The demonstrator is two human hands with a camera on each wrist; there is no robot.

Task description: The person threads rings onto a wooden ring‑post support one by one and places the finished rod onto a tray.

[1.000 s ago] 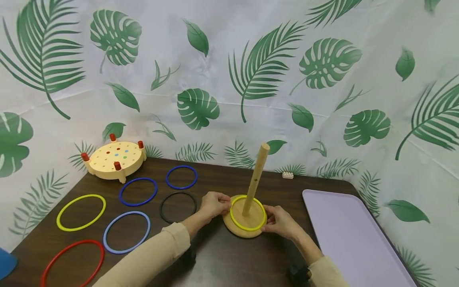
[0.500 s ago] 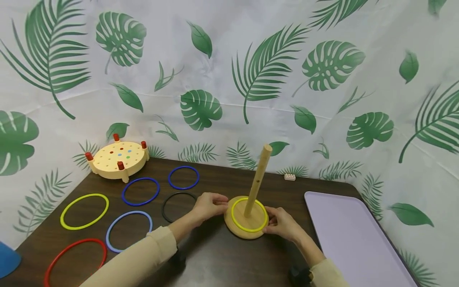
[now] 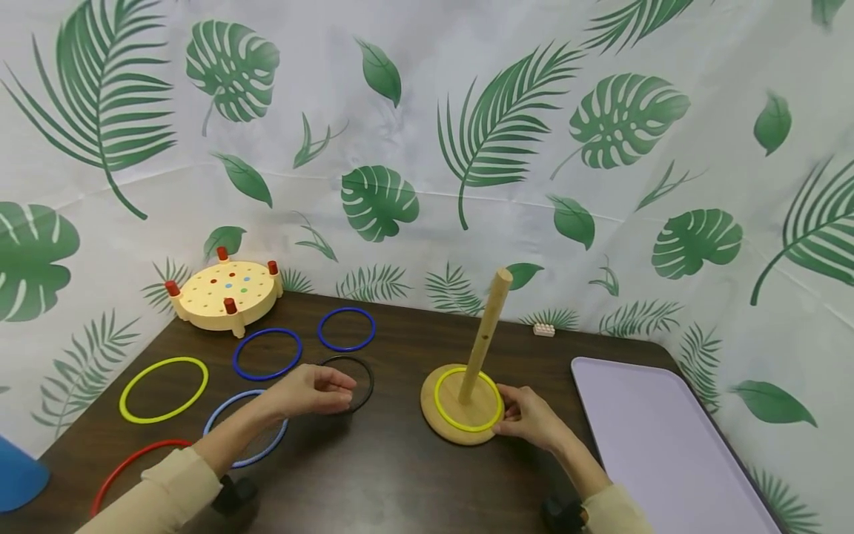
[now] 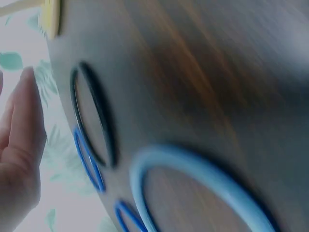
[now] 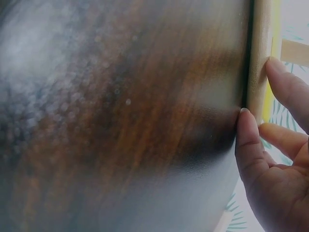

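Note:
A round wooden base (image 3: 428,408) with a tall upright post (image 3: 485,337) stands mid-table in the head view. A yellow ring (image 3: 470,429) lies flat on it, around the post. My right hand (image 3: 534,423) touches the base's right rim with spread thumb and fingers, as the right wrist view also shows. My left hand (image 3: 308,393) is raised in the air with loosely bent fingers, nothing in it. It hovers in front of a black ring (image 3: 370,374), partly covering it, and a light blue ring (image 3: 209,423) lies under that forearm.
Two dark blue rings lie at the back, one ring (image 3: 235,363) left of the other ring (image 3: 347,349). Another yellow ring (image 3: 123,400) and a red ring (image 3: 123,463) are at left. Also there: a pegged cream disc (image 3: 230,293), a lilac tray (image 3: 654,430), a small brick (image 3: 543,330).
My left hand has let go of the yellow ring and moved left, away from the base toward the black ring. The right hand stays at the base's right rim.

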